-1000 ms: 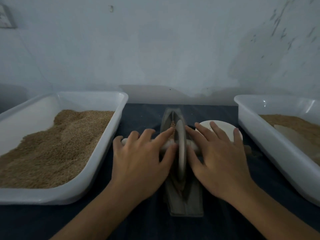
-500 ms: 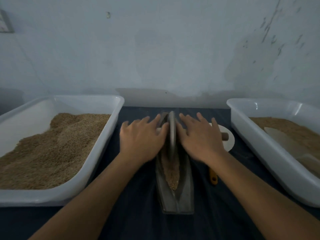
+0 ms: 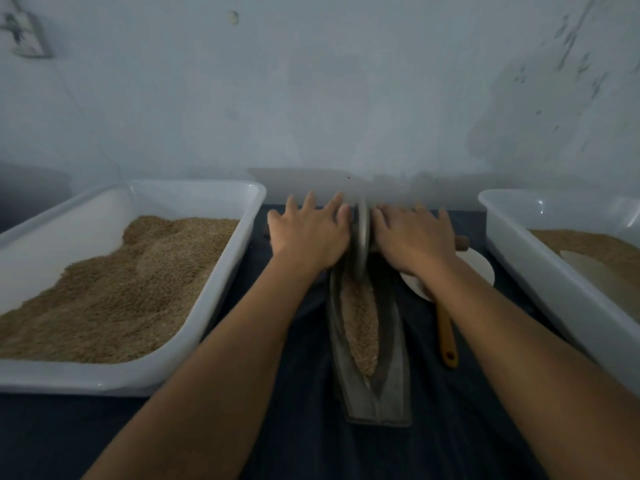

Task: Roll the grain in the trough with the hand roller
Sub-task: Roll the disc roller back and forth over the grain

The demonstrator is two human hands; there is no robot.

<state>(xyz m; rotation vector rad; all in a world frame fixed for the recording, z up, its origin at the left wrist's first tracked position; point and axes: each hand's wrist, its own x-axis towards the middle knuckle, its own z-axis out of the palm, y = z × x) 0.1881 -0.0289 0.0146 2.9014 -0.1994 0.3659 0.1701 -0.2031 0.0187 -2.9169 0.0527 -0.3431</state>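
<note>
At the far end of the trough (image 3: 388, 386), most of the roller's axle lay hidden beneath my palms; only its brown right tip (image 3: 461, 242) poked out past my right hand (image 3: 412, 242), and a dark nub showed beside my left hand (image 3: 308, 237). The blur made the disc (image 3: 361, 244) hard to read, and I could not tell whether it touched the trough's bottom. My right forearm covered part of the white round plate (image 3: 479, 271) and the upper end of the wooden handle (image 3: 446, 336). Both trays ran off the picture's edges.

Both my arms reached forward, nearly straight, the hands flat and palm-down on either side of the upright disc. My fingers were stretched out and slightly spread, pressing on the axle rather than curling round it.

The grain (image 3: 360, 327) lay in a long strip along the trough's groove, nearer me than the disc. The left tray (image 3: 221, 299) held a heap of grain, the right tray (image 3: 540, 271) a flatter layer with a pale scoop (image 3: 588, 268) on it.
</note>
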